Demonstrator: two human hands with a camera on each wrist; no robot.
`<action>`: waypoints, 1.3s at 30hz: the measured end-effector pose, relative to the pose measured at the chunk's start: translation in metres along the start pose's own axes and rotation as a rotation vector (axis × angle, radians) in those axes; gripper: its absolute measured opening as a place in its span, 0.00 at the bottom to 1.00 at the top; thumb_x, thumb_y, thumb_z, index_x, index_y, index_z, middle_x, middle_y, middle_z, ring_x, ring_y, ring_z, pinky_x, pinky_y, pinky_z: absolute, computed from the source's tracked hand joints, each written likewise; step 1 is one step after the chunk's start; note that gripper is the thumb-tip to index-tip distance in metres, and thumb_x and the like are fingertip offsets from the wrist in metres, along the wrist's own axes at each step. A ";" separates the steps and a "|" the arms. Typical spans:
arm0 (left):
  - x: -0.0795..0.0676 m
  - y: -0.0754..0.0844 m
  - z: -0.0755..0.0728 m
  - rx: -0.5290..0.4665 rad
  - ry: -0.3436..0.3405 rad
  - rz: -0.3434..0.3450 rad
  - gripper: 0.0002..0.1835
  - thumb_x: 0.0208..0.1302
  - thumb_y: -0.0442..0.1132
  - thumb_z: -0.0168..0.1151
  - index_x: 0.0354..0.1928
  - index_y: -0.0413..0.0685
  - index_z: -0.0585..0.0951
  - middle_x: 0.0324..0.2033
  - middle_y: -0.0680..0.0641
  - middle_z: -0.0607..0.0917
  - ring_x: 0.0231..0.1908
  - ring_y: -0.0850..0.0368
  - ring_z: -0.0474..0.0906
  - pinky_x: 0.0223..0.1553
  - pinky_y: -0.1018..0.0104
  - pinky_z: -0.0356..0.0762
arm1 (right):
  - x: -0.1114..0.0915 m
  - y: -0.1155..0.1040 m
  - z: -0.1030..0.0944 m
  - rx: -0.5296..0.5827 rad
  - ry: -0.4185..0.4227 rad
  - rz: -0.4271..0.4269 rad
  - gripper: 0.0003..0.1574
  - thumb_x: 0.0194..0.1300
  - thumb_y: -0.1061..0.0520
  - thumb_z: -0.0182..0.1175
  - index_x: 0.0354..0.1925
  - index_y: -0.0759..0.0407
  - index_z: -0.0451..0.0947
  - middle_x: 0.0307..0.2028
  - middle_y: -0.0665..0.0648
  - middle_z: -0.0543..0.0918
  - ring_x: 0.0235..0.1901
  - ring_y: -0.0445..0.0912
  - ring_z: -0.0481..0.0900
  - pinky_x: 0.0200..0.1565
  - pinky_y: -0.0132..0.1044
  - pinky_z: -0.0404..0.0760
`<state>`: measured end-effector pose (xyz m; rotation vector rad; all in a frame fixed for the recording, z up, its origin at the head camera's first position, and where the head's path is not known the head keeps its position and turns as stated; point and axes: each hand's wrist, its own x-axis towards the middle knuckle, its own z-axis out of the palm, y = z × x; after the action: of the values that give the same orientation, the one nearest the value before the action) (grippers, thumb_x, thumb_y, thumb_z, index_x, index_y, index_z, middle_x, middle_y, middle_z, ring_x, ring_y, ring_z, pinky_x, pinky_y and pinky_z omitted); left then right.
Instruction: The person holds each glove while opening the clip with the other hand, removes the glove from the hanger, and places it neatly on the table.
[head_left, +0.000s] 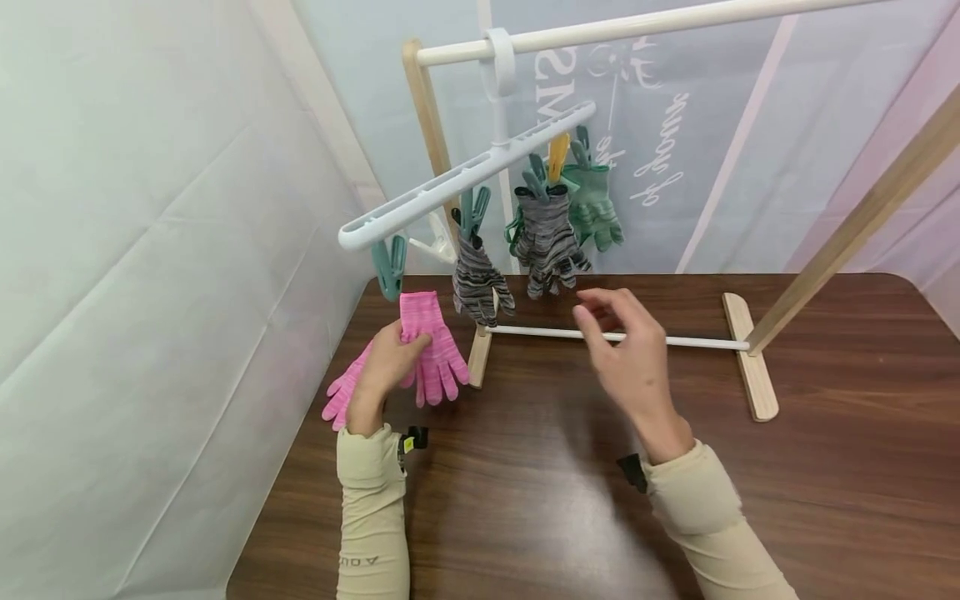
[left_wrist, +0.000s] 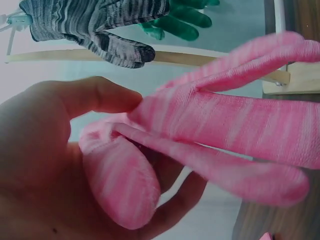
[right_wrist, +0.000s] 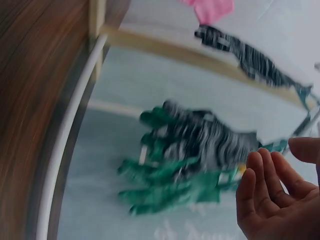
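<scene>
In the head view my left hand (head_left: 392, 358) pinches a pink striped glove (head_left: 438, 354) between thumb and fingers, its cuff upward and its fingers hanging down. A green clothespin (head_left: 390, 267) hangs from the hanger just beside that cuff; I cannot tell whether they touch. A second pink glove (head_left: 345, 393) shows to the left, partly behind the left hand. My right hand (head_left: 630, 350) is in the air with fingers loosely bent, holding nothing. It is nearest a grey-black striped glove (head_left: 551, 237) clipped on the hanger. Another striped glove (head_left: 478, 279) hangs between the hands.
The pale blue hanger (head_left: 465, 179) hooks over a white rail (head_left: 637, 32) on a wooden stand (head_left: 847, 233). Green gloves (head_left: 596, 204) hang at its far end, near a yellow clothespin (head_left: 557, 157). The stand's lower white bar (head_left: 697, 342) crosses above the brown table (head_left: 525, 500).
</scene>
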<state>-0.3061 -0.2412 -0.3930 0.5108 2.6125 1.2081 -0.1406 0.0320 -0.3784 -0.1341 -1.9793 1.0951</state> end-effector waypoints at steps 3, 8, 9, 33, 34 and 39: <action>0.001 -0.003 -0.001 0.017 0.005 -0.016 0.10 0.72 0.43 0.58 0.41 0.43 0.77 0.25 0.50 0.77 0.26 0.58 0.75 0.31 0.66 0.73 | 0.002 0.012 -0.016 -0.064 0.020 0.055 0.11 0.72 0.60 0.65 0.51 0.62 0.86 0.40 0.58 0.87 0.36 0.34 0.78 0.42 0.20 0.76; 0.002 -0.008 0.001 0.051 -0.008 -0.038 0.08 0.74 0.42 0.58 0.39 0.45 0.75 0.18 0.54 0.71 0.16 0.62 0.69 0.24 0.66 0.69 | 0.009 0.025 -0.043 -0.126 0.059 0.115 0.13 0.72 0.59 0.64 0.52 0.63 0.86 0.42 0.58 0.86 0.35 0.28 0.77 0.41 0.18 0.75; 0.002 -0.009 0.002 0.058 -0.013 -0.037 0.08 0.74 0.42 0.58 0.39 0.45 0.75 0.19 0.54 0.72 0.16 0.63 0.69 0.24 0.67 0.70 | 0.011 0.027 -0.048 -0.136 0.071 0.121 0.13 0.72 0.59 0.64 0.52 0.63 0.86 0.42 0.57 0.86 0.35 0.27 0.77 0.40 0.17 0.74; 0.010 -0.019 0.016 0.170 -0.147 -0.095 0.15 0.77 0.44 0.56 0.52 0.40 0.79 0.38 0.42 0.82 0.42 0.49 0.79 0.53 0.51 0.78 | 0.032 0.071 -0.145 -0.313 0.406 0.392 0.11 0.70 0.54 0.63 0.48 0.54 0.87 0.32 0.24 0.76 0.32 0.21 0.74 0.40 0.18 0.71; 0.011 -0.019 0.017 0.169 -0.150 -0.096 0.14 0.77 0.44 0.55 0.51 0.40 0.79 0.37 0.43 0.81 0.41 0.50 0.78 0.51 0.52 0.78 | 0.032 0.071 -0.147 -0.306 0.430 0.400 0.08 0.70 0.54 0.63 0.45 0.49 0.86 0.31 0.25 0.76 0.31 0.21 0.73 0.40 0.18 0.71; 0.015 -0.025 0.025 0.173 -0.152 -0.085 0.12 0.77 0.42 0.56 0.47 0.39 0.79 0.33 0.45 0.78 0.38 0.51 0.75 0.43 0.59 0.75 | 0.035 0.066 -0.158 -0.280 0.496 0.464 0.11 0.69 0.55 0.63 0.40 0.35 0.74 0.32 0.31 0.74 0.31 0.23 0.73 0.39 0.15 0.72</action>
<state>-0.3168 -0.2334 -0.4289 0.4953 2.5923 0.8860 -0.0687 0.1908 -0.3649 -0.9593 -1.6667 0.9350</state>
